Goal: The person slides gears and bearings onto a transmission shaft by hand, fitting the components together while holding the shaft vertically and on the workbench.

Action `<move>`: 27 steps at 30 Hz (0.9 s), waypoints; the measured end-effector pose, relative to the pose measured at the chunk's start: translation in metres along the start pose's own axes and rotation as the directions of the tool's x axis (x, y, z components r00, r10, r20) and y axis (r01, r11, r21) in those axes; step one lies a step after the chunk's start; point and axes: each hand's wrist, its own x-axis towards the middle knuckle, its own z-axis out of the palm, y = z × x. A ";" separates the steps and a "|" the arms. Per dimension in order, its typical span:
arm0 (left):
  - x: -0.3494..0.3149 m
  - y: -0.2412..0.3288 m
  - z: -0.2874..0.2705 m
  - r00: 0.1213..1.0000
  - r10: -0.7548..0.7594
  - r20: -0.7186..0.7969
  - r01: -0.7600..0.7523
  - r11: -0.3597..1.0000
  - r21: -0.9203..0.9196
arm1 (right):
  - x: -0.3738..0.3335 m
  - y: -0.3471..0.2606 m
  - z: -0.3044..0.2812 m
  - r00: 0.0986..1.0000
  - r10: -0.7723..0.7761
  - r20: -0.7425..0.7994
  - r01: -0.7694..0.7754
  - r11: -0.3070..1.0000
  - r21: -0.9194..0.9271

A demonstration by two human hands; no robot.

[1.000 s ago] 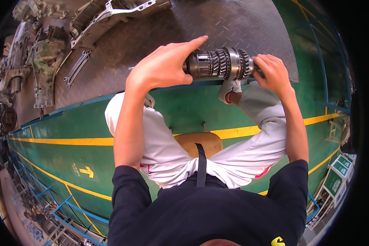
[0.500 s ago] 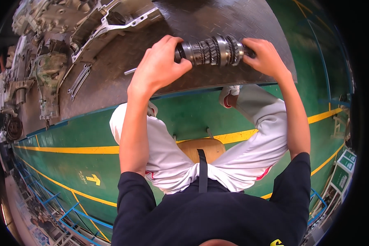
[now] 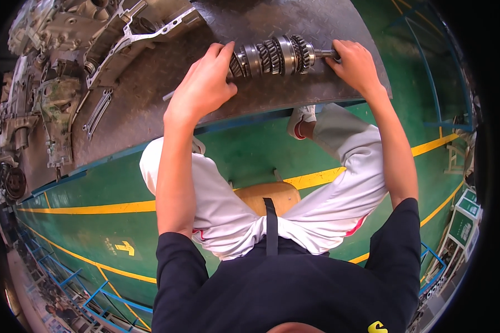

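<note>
Steel gear shaft [image 3: 275, 55] | left hand [image 3: 203, 89] fingers wrapped on end | right hand [image 3: 355, 64] fingers clasp tip

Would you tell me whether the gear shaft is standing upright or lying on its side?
On its side. The gear shaft runs lengthwise across the checker-plate bench, the left hand at one end, the right hand gripping the other.

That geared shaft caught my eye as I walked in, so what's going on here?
A seated person holds a gear shaft level over a dark checker-plate work surface. The left hand grips one end by the gears, and the right hand holds the thin bare end. Whether the shaft touches the plate is unclear. Gearbox housings and a wrench lie off to the person's left, untouched.
</note>
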 end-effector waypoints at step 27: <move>-0.007 -0.011 -0.007 0.986 0.165 0.013 -0.162 0.981 -0.105 | -0.019 -0.008 -0.006 0.994 -0.029 -0.106 0.019 0.996 -0.090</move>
